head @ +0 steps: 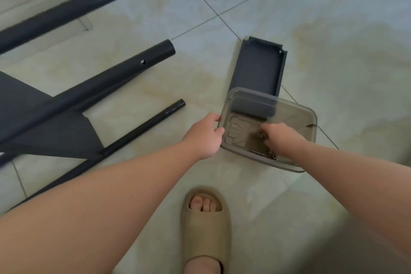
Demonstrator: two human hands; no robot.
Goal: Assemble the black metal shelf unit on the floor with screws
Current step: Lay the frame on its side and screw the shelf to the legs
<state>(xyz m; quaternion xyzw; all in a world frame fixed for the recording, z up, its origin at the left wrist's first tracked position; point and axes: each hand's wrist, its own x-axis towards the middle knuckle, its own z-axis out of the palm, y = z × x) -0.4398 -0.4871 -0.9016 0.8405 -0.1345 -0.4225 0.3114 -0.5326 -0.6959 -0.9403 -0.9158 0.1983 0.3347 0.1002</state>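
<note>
One head-mounted wide-angle view, aimed steeply down at the floor (333, 29), close above left hand (205, 134), right hand (283, 138) and box (298, 115).

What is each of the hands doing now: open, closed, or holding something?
Left hand: grips the rim of the clear container.
Right hand: curled inside it near the screws; grip cannot be told.

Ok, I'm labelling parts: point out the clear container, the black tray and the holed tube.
clear container (293, 115): head view, bare bottom.
black tray (258, 69): head view, inner floor.
holed black tube (124, 74): head view, shaft beside hole.
</note>
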